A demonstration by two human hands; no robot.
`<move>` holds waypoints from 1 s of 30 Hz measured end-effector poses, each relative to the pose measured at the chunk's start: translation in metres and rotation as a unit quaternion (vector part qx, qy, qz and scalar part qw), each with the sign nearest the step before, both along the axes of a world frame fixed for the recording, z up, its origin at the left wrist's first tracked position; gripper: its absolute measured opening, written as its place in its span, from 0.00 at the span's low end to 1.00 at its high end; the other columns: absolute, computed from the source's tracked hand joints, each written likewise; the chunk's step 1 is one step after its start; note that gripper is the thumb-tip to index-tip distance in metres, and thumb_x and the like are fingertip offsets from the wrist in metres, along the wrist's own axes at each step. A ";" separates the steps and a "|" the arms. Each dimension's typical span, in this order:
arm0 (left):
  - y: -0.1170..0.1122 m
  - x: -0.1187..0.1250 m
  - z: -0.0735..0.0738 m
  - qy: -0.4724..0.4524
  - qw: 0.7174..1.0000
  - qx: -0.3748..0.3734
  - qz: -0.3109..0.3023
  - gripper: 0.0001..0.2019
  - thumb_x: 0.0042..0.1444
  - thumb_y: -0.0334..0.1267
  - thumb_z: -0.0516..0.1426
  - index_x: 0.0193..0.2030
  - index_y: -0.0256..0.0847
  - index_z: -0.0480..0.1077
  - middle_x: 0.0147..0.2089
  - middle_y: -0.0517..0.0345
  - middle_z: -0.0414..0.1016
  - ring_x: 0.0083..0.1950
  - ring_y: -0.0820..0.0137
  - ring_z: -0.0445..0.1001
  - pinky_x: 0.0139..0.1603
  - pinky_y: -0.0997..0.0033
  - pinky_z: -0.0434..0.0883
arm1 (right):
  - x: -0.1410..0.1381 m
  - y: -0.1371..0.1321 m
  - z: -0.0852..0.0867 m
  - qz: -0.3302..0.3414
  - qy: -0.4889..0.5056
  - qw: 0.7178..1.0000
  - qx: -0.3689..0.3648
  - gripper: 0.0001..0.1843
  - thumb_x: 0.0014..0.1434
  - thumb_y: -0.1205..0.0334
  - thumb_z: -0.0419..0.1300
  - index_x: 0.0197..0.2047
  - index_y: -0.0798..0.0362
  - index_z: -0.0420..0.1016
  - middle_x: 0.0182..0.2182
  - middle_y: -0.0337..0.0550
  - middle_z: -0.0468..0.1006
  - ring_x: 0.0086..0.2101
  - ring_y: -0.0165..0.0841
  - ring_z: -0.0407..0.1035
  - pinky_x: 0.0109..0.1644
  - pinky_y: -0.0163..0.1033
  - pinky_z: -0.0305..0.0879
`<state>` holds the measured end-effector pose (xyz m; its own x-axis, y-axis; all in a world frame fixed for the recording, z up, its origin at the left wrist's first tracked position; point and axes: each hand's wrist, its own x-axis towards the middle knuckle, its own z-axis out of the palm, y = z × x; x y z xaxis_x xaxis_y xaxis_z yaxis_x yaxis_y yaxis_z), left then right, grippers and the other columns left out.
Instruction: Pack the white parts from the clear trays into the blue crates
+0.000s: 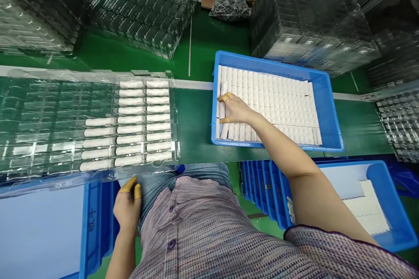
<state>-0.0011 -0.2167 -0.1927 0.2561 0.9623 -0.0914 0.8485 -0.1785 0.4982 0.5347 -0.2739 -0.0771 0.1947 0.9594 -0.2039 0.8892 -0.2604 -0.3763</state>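
White slender cylindrical pieces (276,100) are lying in rows inside the rectangular blue plastic bin (328,113) | our right hand (237,110) is touching left-end ones, fingers parted, grip unclear | our left hand (126,210) is hanging empty, fingers slightly apart | we should be pressing lightly, evenly, sparing neighbours

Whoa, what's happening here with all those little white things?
A person's right hand, wearing yellow rubbery finger covers, is touching small white rod-shaped pieces at the left end of a blue rectangular plastic tub. The left hand is low by the lap, with nothing visible in it. Left of the tub lies a clear plastic pocketed tray: its two columns nearest the tub are full of white pieces, and the third is partly filled.
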 end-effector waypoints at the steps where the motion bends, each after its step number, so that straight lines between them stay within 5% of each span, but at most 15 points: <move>1: -0.001 0.000 -0.002 0.000 1.000 -0.003 -0.011 0.25 0.64 0.53 0.51 0.56 0.36 0.77 0.55 0.39 0.81 0.56 0.51 0.79 0.59 0.52 0.74 | -0.001 0.000 0.000 0.000 0.003 1.000 -0.002 0.51 0.42 0.49 0.77 0.67 0.55 0.67 0.59 0.59 0.69 0.61 0.59 0.65 0.67 0.61 0.65; 8: -0.003 -0.006 -0.005 0.010 0.996 -0.023 -0.082 0.27 0.64 0.52 0.50 0.57 0.35 0.76 0.51 0.39 0.83 0.53 0.49 0.79 0.58 0.50 0.75 | -0.003 -0.005 0.006 -0.003 0.014 1.000 -0.004 0.57 0.44 0.50 0.77 0.73 0.53 0.59 0.60 0.59 0.71 0.61 0.60 0.67 0.66 0.64 0.63; 14: 0.001 -0.011 -0.007 0.007 0.990 -0.020 -0.140 0.25 0.64 0.52 0.51 0.54 0.36 0.78 0.49 0.40 0.84 0.52 0.49 0.80 0.57 0.51 0.76 | 0.032 0.013 0.014 -0.064 0.030 0.993 0.094 0.56 0.47 0.48 0.75 0.74 0.49 0.58 0.65 0.55 0.67 0.66 0.60 0.61 0.70 0.65 0.60; 22: 0.003 -0.008 -0.010 0.045 0.989 -0.019 -0.138 0.25 0.62 0.52 0.49 0.47 0.34 0.79 0.44 0.36 0.83 0.50 0.46 0.81 0.53 0.47 0.78 | 0.054 0.043 0.004 -0.040 0.003 0.999 0.028 0.55 0.40 0.55 0.78 0.70 0.51 0.64 0.62 0.56 0.66 0.64 0.58 0.63 0.71 0.61 0.61; 26: 0.000 -0.003 0.011 0.019 0.986 -0.073 -0.152 0.26 0.60 0.54 0.51 0.49 0.36 0.80 0.49 0.37 0.84 0.52 0.46 0.82 0.55 0.47 0.78 | 0.054 0.041 0.000 -0.021 0.009 1.000 0.018 0.56 0.40 0.54 0.78 0.70 0.51 0.64 0.63 0.56 0.66 0.64 0.58 0.63 0.70 0.60 0.62; 30: 0.005 0.015 0.059 -0.070 0.969 -0.180 -0.152 0.25 0.57 0.58 0.58 0.49 0.41 0.81 0.51 0.44 0.85 0.53 0.49 0.83 0.56 0.51 0.79 | 0.055 0.044 0.002 -0.019 0.001 1.000 0.009 0.56 0.40 0.56 0.78 0.71 0.54 0.65 0.62 0.58 0.70 0.64 0.59 0.65 0.70 0.59 0.62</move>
